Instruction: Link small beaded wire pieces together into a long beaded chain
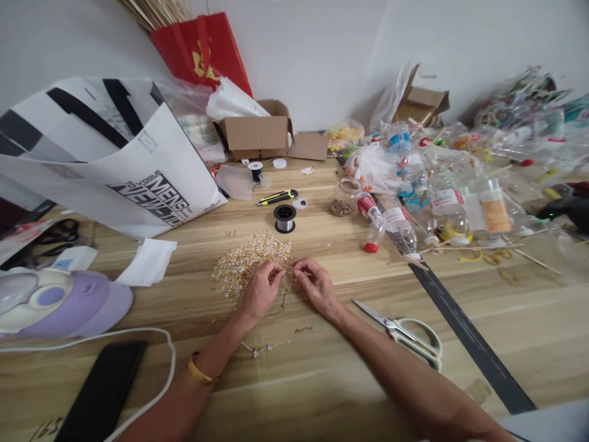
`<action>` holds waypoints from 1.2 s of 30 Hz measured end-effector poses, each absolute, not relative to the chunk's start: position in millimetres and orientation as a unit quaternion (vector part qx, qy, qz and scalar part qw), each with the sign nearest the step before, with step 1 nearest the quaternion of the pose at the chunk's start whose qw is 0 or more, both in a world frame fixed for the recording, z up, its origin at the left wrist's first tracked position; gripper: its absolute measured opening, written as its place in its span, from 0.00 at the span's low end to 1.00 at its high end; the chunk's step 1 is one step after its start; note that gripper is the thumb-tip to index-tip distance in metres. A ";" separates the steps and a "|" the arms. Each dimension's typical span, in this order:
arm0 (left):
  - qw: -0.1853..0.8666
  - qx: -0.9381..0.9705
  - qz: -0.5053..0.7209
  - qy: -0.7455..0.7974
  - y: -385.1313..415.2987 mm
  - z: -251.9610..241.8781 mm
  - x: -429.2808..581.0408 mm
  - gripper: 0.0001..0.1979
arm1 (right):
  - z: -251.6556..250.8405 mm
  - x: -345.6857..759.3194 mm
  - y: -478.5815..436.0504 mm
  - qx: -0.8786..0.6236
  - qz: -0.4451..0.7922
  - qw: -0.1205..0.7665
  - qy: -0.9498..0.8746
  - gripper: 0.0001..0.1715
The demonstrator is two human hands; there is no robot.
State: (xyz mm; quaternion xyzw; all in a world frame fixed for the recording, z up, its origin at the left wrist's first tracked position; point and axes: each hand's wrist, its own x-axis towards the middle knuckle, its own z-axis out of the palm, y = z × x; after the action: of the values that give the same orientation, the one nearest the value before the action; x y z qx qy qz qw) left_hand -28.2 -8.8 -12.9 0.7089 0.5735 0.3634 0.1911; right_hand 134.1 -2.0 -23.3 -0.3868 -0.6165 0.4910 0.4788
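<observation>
My left hand (263, 287), a gold bangle on its wrist, is closed with thumb and index finger pinched at the right edge of a pile of gold and clear beads (239, 264). Facing it, my right hand (316, 283) pinches too, fingertips almost meeting the left ones. Whatever is between the fingers is too small to make out. A thin gold chain (281, 305) lies just below the hands. Nearer to me are a rhinestone chain (265, 348) and a short piece of gold chain (304, 329). A spool of wire (284, 219) stands beyond the pile.
Scissors (405, 334) lie right of my right forearm. A yellow utility knife (277, 197) and a jar of beads (344, 199) sit farther back. Plastic bottles (446, 209) crowd the right. At left are a white bag (151, 178), a purple device (69, 301) and a phone (103, 393).
</observation>
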 end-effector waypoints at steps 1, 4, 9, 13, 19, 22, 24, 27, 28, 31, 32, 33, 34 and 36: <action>0.213 0.698 0.368 0.576 -8.9 -12.3 -27.9 0.05 | -22.6 134.2 -2.2 -0.385 0.483 0.479 -0.624 0.10; 0.288 0.668 0.379 0.572 -8.8 -11.5 -27.3 0.06 | -21.1 134.1 -2.6 -0.377 0.474 0.476 -0.638 0.09; 0.380 0.621 0.410 0.549 -8.3 -12.7 -25.8 0.07 | -20.2 132.7 -3.2 -0.353 0.495 0.472 -0.639 0.09; 0.466 0.571 0.424 0.526 -7.2 -13.1 -24.6 0.07 | -19.3 132.7 -3.3 -0.335 0.522 0.470 -0.628 0.10; 0.532 0.506 0.435 0.521 -7.1 -9.0 -22.7 0.09 | -20.3 134.0 -0.6 -0.348 0.532 0.493 -0.594 0.11; 0.552 0.497 0.419 0.522 -9.8 -2.2 -21.6 0.09 | -21.6 134.3 0.2 -0.355 0.520 0.504 -0.591 0.11; 0.565 0.494 0.410 0.518 -11.6 2.7 -21.0 0.09 | -21.9 134.3 0.2 -0.358 0.513 0.507 -0.593 0.12; 0.574 0.503 0.393 0.513 -13.2 7.5 -20.6 0.08 | -21.5 134.8 -0.1 -0.364 0.509 0.510 -0.590 0.13; 0.574 0.508 0.388 0.513 -13.4 8.3 -20.7 0.08 | -21.3 135.0 -0.2 -0.365 0.509 0.511 -0.588 0.14; 0.574 0.523 0.370 0.510 -13.4 8.6 -21.5 0.07 | -21.5 135.8 0.1 -0.362 0.510 0.520 -0.582 0.13; 0.574 0.529 0.364 0.508 -13.4 8.3 -21.8 0.06 | -21.7 136.0 0.4 -0.359 0.511 0.525 -0.578 0.13; 0.574 0.536 0.357 0.507 -13.4 7.8 -22.1 0.05 | -22.0 136.1 0.8 -0.356 0.512 0.531 -0.574 0.12; 0.573 0.541 0.350 0.506 -13.5 7.4 -22.4 0.05 | -22.3 136.2 1.2 -0.352 0.513 0.538 -0.569 0.11; 0.571 0.546 0.346 0.506 -13.6 6.8 -22.9 0.04 | -22.6 136.2 2.1 -0.346 0.517 0.549 -0.559 0.10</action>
State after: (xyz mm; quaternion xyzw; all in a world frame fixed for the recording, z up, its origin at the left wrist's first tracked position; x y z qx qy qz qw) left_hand -22.9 -13.6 6.8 0.5460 0.5060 0.3458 0.5712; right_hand 136.2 2.1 -22.6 -0.3462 -0.5585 0.5168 0.5488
